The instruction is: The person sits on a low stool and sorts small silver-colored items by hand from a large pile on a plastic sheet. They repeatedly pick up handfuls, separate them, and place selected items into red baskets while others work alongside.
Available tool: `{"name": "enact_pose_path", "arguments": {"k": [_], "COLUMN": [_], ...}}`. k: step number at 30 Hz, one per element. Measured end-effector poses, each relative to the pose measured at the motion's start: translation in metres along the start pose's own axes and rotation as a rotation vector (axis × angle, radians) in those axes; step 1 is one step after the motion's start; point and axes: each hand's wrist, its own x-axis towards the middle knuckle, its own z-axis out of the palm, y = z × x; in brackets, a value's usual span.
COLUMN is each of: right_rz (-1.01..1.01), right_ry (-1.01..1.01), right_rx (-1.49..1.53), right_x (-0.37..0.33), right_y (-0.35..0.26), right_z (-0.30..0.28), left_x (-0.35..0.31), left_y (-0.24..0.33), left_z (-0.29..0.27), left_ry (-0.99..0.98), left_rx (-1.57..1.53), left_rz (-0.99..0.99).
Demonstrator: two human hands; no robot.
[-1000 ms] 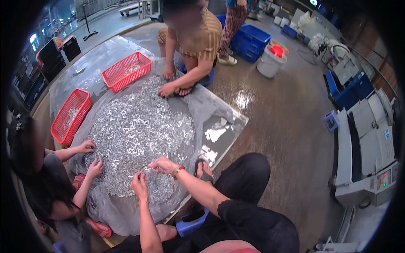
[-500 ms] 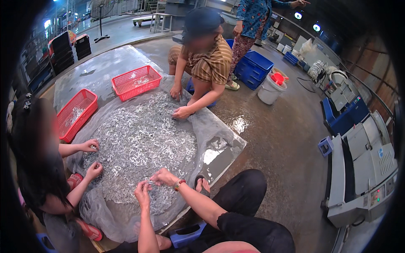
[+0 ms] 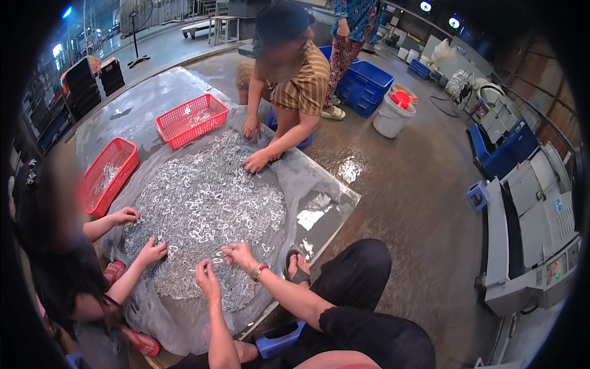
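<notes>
Over the heap of silvery hooks (image 3: 200,206), I couldn't tell whether left hand (image 3: 209,281) or right hand (image 3: 243,256) fingers clamped one; each looked light, stiff, best pinched mid-curve.

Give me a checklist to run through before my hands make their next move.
1. Left hand and right hand over the pile of small silvery pieces: ok.
2. Both hands apart from the left co-worker's hand: ok, a gap shows.
3. Piece firmly gripped: cannot tell, too small at the fingertips.
4. Red baskets upright: ok, both stand with some pieces inside.
5. A basket right beside your hands: not ok, both stand beyond the pile.
</notes>
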Motion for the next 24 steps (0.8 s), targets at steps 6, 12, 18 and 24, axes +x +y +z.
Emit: {"name": "enact_pose_path", "arguments": {"k": [6, 12, 18, 24], "right_rz": [-0.007, -0.012, 0.004, 0.009], "right_ry": [-0.041, -0.049, -0.093, -0.134], "right_rx": [0.005, -0.013, -0.013, -0.07], "right_x": [-0.003, -0.003, -0.007, -0.007], "right_y": [-0.004, -0.003, 0.001, 0.003], "right_z": [-0.004, 0.003, 0.005, 0.002], "left_x": [0.007, 0.012, 0.013, 0.009], "left_y": [-0.021, -0.011, -0.009, -0.005], "left_z": [-0.013, -0.022, -0.026, -0.028], "left_ry": [0.035, 0.021, 0.066, 0.128], "left_rx": [-0.833, -1.141, -1.281, -1.263], "left_rz": [-0.466, -0.542, -0.572, -0.607]}}
